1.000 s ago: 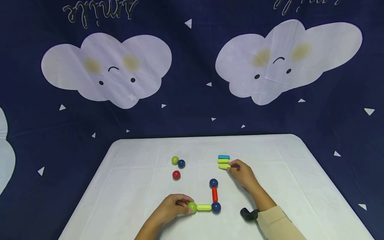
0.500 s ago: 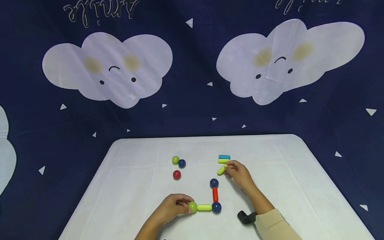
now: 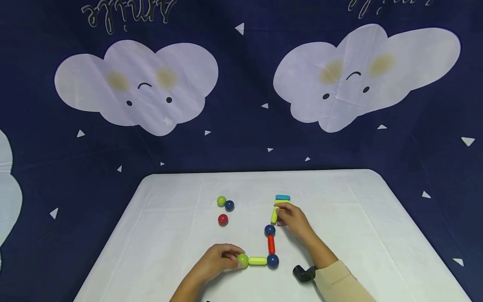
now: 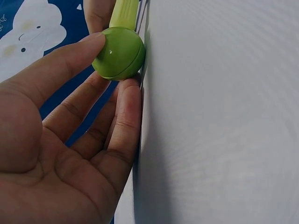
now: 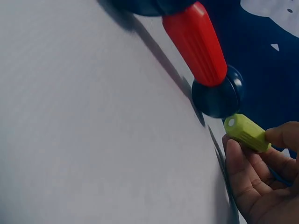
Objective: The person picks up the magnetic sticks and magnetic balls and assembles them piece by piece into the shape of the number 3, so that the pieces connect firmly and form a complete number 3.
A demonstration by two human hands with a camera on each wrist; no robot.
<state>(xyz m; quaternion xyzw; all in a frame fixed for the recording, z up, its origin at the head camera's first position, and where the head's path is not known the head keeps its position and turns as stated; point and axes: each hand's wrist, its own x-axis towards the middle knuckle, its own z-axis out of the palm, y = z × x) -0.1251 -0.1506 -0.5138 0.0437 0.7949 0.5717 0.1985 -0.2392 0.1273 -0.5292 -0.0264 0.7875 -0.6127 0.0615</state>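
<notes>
My left hand [image 3: 220, 258] pinches a green ball [image 3: 243, 261] at the left end of an L-shaped chain lying on the table. From that ball a yellow-green rod [image 3: 258, 261] runs to a blue ball [image 3: 273, 261] at the corner. A red rod [image 3: 271, 244] joins the corner to a second blue ball [image 3: 269, 230] at the far end. In the right wrist view, thumb and fingers of my right hand [image 5: 266, 172] pinch a loose yellow-green rod [image 5: 246, 133]. Its pale-tipped end is close by the far blue ball; whether they touch I cannot tell.
On the white table [image 3: 170, 235], a green ball [image 3: 221, 201], a blue ball [image 3: 229, 205] and a red ball [image 3: 223, 219] lie at the back. A blue rod [image 3: 282, 197] and a partly hidden yellow-green rod [image 3: 281, 201] lie beyond my right hand. A black device [image 3: 304, 274] sits at the right wrist.
My right hand has pulled a yellow-green rod away from the others, turned it nearly upright in the head view and brought it left and nearer the far blue ball. My left hand has stayed still.
</notes>
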